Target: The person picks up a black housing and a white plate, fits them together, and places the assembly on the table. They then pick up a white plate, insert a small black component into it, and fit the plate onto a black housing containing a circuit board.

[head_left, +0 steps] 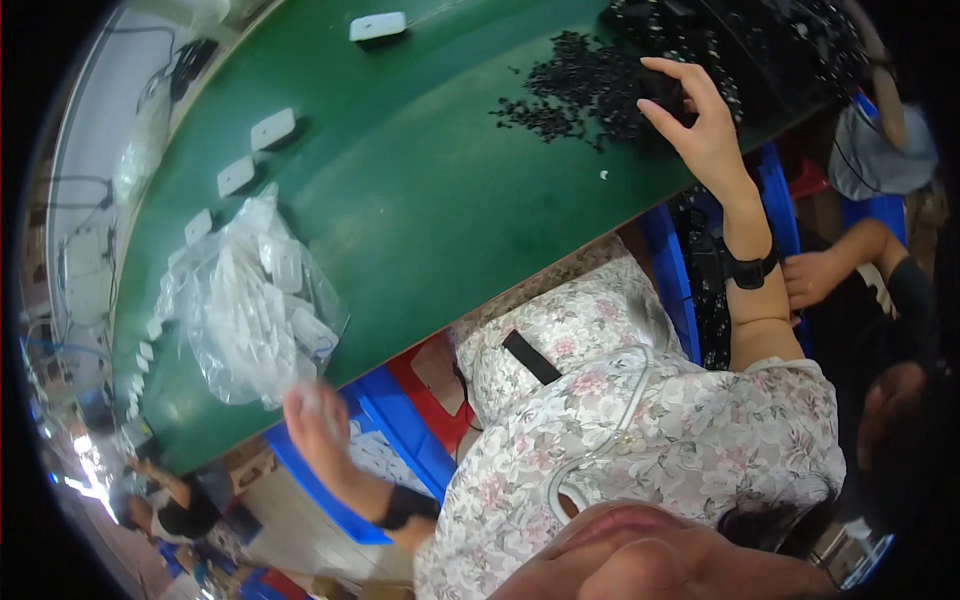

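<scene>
My right hand (700,125) is over the far right of the green table, thumb and index finger spread in a C shape. Beneath and beside it lies a heap of small black parts (575,85); a dark patch shows between the fingertips, and I cannot make out a held piece. The other fingers are partly hidden. My left hand (320,435) is at the table's near left edge, smeared by motion, with a pale spot at its fingers that I cannot name. Just beyond it sits a clear plastic bag (255,310) full of white plastic pieces.
White rectangular cases (273,130) lie spaced along the green table's (420,190) far left side, another white case (378,26) at the back. Blue bins (405,425) stand below the near edge. At right, another person's hand (815,275) is close to my right forearm.
</scene>
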{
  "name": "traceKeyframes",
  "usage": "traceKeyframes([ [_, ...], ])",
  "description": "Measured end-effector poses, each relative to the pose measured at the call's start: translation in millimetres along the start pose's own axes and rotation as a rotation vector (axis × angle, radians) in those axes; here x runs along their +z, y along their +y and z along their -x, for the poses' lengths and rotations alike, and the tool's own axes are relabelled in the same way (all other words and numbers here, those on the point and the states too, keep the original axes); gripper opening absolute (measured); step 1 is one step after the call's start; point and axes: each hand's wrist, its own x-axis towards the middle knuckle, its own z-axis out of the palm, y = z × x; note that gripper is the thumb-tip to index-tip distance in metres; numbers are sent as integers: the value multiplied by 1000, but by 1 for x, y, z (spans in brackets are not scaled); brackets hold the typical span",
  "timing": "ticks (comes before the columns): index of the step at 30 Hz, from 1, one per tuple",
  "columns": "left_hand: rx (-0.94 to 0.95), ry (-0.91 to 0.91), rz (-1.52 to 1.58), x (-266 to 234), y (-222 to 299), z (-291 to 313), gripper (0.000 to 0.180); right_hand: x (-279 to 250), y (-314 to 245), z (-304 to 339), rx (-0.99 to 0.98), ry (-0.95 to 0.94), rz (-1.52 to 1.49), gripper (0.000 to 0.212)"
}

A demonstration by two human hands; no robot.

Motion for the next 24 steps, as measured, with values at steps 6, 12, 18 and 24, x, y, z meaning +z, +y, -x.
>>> traceKeyframes([
  [6, 629, -428, -663, 148, 0, -91, 32, 36, -52, -55, -172, -129, -432, 38],
  [12, 878, -306, -868, 189, 0, -112, 36, 91, -57, -128, 117, -346, -738, 28],
  [18, 1011, -253, -963, 162, 0, -118, 40, 101, -41, -130, -237, -248, 49, 29],
  [24, 1061, -199, -931, 137, -2, -102, 50, 54, -53, -126, -594, -611, 213, 45],
])
